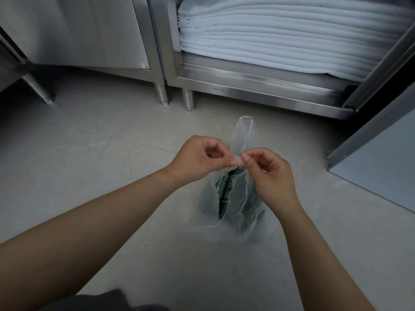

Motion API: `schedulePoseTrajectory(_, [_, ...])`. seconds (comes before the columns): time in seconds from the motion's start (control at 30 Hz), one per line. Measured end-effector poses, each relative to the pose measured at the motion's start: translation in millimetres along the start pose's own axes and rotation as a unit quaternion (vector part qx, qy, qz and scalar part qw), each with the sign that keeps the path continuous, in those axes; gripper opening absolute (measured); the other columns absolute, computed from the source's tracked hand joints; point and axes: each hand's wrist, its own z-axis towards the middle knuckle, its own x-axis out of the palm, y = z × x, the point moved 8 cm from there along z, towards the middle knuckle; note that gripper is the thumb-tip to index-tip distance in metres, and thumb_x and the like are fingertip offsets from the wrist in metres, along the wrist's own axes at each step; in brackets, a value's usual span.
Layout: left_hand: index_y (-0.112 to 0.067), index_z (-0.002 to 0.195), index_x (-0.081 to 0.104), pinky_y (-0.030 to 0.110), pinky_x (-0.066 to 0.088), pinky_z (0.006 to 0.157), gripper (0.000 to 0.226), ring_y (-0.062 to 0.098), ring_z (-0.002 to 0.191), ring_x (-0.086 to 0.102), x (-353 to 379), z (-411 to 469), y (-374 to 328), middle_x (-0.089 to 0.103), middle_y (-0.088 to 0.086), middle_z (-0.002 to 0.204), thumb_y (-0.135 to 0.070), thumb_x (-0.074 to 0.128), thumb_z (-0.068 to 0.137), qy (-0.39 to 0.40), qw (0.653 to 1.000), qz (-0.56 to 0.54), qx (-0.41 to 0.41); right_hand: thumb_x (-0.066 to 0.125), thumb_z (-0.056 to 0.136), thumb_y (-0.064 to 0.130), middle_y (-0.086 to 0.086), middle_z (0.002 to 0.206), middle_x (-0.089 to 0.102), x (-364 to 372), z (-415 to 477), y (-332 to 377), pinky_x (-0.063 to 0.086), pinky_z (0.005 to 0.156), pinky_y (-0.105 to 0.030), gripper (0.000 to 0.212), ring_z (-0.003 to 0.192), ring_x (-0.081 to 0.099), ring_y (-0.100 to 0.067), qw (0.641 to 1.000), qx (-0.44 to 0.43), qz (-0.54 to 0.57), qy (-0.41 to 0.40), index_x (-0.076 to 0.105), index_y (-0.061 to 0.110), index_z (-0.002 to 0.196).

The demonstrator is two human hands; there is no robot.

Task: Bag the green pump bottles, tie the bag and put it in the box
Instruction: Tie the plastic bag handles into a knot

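Observation:
A thin clear plastic bag point(249, 212) hangs over the grey floor in the middle of the view. Inside it shows a dark green pump bottle point(225, 189) with white lettering; how many bottles it holds I cannot tell. My left hand point(197, 160) and my right hand point(271, 173) meet above the bag, each pinching the bag's top plastic between thumb and forefinger. One bag handle loop point(243, 133) sticks up behind my fingers. No box is in view.
A steel cabinet point(247, 81) stands ahead on short legs, its shelf stacked with folded white towels point(280, 37). Its open door point(381, 153) juts out at the right. A second closed steel cabinet point(89, 37) is at the left. Dark fabric point(101, 301) lies at the bottom edge.

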Motion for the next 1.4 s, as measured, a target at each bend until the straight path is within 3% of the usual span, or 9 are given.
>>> schedulePoseTrajectory(0.2, [-0.018, 0.070, 0.070, 0.017, 0.050, 0.061, 0.010, 0.003, 0.056, 0.060, -3.1, -0.2, -1.3, 0.069, -0.012, 0.062, -0.020, 0.080, 0.068, -0.031, 0.999, 0.018, 0.014, 0.061, 0.089, 0.019, -0.029, 0.075, 0.064, -9.0, 0.0, -1.2, 0.040, 0.054, -0.029, 0.006, 0.057, 0.050, -0.025, 0.999, 0.021, 0.009, -0.039, 0.066, 0.017, 0.085])
schedulePoseTrajectory(0.3, [-0.020, 0.071, 0.070, 0.021, 0.052, 0.067, 0.010, 0.008, 0.067, 0.064, 1.9, -0.1, -10.0, 0.072, -0.008, 0.086, -0.022, 0.079, 0.069, -0.040, 0.998, 0.026, 0.050, 0.062, 0.089, 0.020, -0.023, 0.073, 0.067, -14.7, -0.7, 3.8, 0.045, 0.056, -0.035, 0.006, 0.059, 0.056, -0.036, 0.999, 0.008, 0.000, -0.051, 0.066, 0.017, 0.087])
schedulePoseTrajectory(0.4, [-0.023, 0.072, 0.064, 0.015, 0.049, 0.066, 0.011, 0.008, 0.081, 0.067, 16.0, 2.6, -21.9, 0.069, -0.010, 0.099, -0.023, 0.075, 0.074, -0.018, 0.996, 0.035, 0.084, 0.062, 0.089, 0.017, -0.011, 0.066, 0.066, -25.0, -2.0, 10.7, 0.043, 0.054, -0.027, 0.005, 0.053, 0.052, -0.021, 0.998, -0.005, -0.003, -0.069, 0.067, 0.016, 0.087])
schedulePoseTrajectory(0.47, [-0.021, 0.073, 0.059, 0.014, 0.048, 0.064, 0.013, 0.007, 0.090, 0.067, 28.3, 5.2, -25.0, 0.069, -0.010, 0.102, -0.021, 0.070, 0.080, 0.006, 0.995, 0.022, 0.093, 0.062, 0.088, 0.015, -0.015, 0.068, 0.067, -30.2, -3.5, 14.5, 0.044, 0.054, -0.027, 0.006, 0.056, 0.054, -0.024, 0.997, -0.013, -0.001, -0.072, 0.068, 0.016, 0.088])
schedulePoseTrajectory(0.57, [-0.018, 0.077, 0.055, 0.020, 0.050, 0.064, 0.014, 0.007, 0.095, 0.065, 45.4, 6.3, -27.0, 0.070, -0.006, 0.095, -0.022, 0.066, 0.083, 0.032, 0.993, 0.026, 0.106, 0.062, 0.088, 0.014, -0.011, 0.073, 0.070, -37.0, -6.3, 17.7, 0.051, 0.062, -0.032, 0.008, 0.067, 0.063, -0.030, 0.997, -0.024, -0.016, -0.068, 0.069, 0.017, 0.089])
schedulePoseTrajectory(0.7, [-0.016, 0.079, 0.059, 0.014, 0.049, 0.064, 0.014, 0.004, 0.085, 0.065, 44.5, 7.6, -29.2, 0.067, -0.008, 0.081, -0.026, 0.069, 0.081, 0.014, 0.991, 0.069, 0.115, 0.062, 0.088, 0.015, 0.000, 0.066, 0.066, -46.7, -8.2, 17.1, 0.048, 0.057, -0.018, 0.013, 0.057, 0.058, -0.011, 0.996, -0.024, -0.040, -0.081, 0.067, 0.026, 0.084])
schedulePoseTrajectory(0.8, [-0.020, 0.076, 0.060, 0.012, 0.046, 0.060, 0.012, 0.004, 0.079, 0.065, 37.3, 7.3, -27.0, 0.067, -0.009, 0.077, -0.025, 0.071, 0.078, -0.002, 0.991, 0.084, 0.108, 0.062, 0.088, 0.017, -0.004, 0.063, 0.066, -44.2, -6.8, 11.7, 0.043, 0.050, -0.018, 0.012, 0.055, 0.055, -0.019, 0.996, 0.000, -0.043, -0.075, 0.067, 0.025, 0.082])
schedulePoseTrajectory(0.97, [-0.021, 0.073, 0.063, 0.016, 0.050, 0.066, 0.012, 0.003, 0.073, 0.065, 27.3, 5.2, -19.7, 0.069, -0.008, 0.075, -0.023, 0.074, 0.076, -0.038, 0.994, 0.063, 0.080, 0.064, 0.087, 0.019, -0.014, 0.072, 0.070, -37.5, -4.1, 10.8, 0.050, 0.059, -0.028, 0.005, 0.067, 0.062, -0.037, 0.998, 0.016, -0.024, -0.060, 0.069, 0.020, 0.088])
schedulePoseTrajectory(1.4, [-0.015, 0.076, 0.069, 0.020, 0.054, 0.066, 0.011, 0.002, 0.071, 0.063, 26.8, 2.2, -20.4, 0.068, -0.011, 0.072, -0.023, 0.077, 0.073, -0.005, 0.990, 0.106, 0.088, 0.065, 0.086, 0.020, -0.007, 0.062, 0.067, -35.1, -3.9, 2.7, 0.041, 0.049, -0.020, 0.009, 0.056, 0.054, -0.028, 0.994, 0.041, -0.056, -0.082, 0.065, 0.023, 0.078])
